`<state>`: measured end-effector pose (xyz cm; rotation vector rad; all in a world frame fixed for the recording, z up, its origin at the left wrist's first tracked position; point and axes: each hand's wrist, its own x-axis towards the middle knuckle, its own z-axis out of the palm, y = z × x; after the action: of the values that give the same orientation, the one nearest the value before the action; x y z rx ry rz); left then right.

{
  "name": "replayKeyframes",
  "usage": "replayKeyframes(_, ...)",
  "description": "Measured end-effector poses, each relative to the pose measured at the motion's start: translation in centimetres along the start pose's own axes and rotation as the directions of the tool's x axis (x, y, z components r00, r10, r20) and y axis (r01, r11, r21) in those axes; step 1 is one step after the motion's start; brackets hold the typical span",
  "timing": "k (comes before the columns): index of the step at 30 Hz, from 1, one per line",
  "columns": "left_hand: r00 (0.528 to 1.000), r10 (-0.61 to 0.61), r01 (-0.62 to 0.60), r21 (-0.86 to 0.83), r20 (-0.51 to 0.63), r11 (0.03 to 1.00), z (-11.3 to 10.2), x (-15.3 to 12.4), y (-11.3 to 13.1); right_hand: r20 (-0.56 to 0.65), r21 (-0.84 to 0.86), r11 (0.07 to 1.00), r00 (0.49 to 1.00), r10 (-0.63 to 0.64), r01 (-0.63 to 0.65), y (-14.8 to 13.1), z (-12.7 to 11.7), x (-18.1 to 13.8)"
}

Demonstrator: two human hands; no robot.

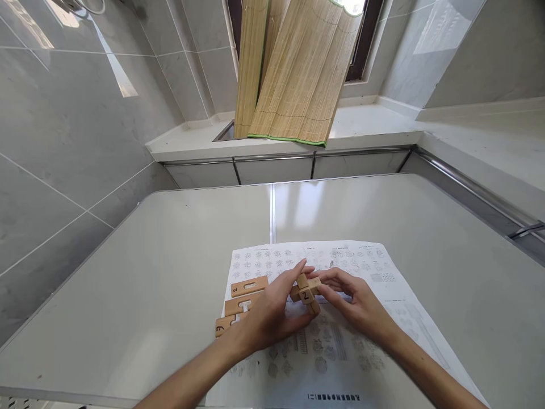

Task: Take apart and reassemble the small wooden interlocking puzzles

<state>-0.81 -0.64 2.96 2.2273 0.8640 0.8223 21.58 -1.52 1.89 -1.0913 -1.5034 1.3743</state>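
Adjusting, it seems, a wooden cluster (305, 296) over printed paper (411, 346).
Left hand (275, 305) grasps it, right hand (357, 298) pinches one bar (314, 285); next move likely needs steady left hold.

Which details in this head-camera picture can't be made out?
All in the head view:
Block: far side, turned away; some edges behind the fingers of the left hand and right hand.
Nearest plank: right end, hidden by the left arm and hand.
Sheet: small print and drawings, too small.
Window: mostly behind the blind.
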Motion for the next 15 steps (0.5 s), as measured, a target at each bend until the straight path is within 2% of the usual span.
replayKeyframes(6, 0.997, 0.077, -0.074, 0.086, -0.03, 0.994, 0.26, -0.1, -0.15, 0.016, -0.049, 0.999, 1.0, -0.013, 0.014, -0.16, -0.23, -0.04)
replayKeyframes(15, 0.974, 0.228, -0.219, 0.228, -0.014, 0.949, 0.02, 0.29, 0.5, -0.01, -0.231, 0.961, 0.988, -0.156, 0.15, 0.05, -0.43, 0.13)
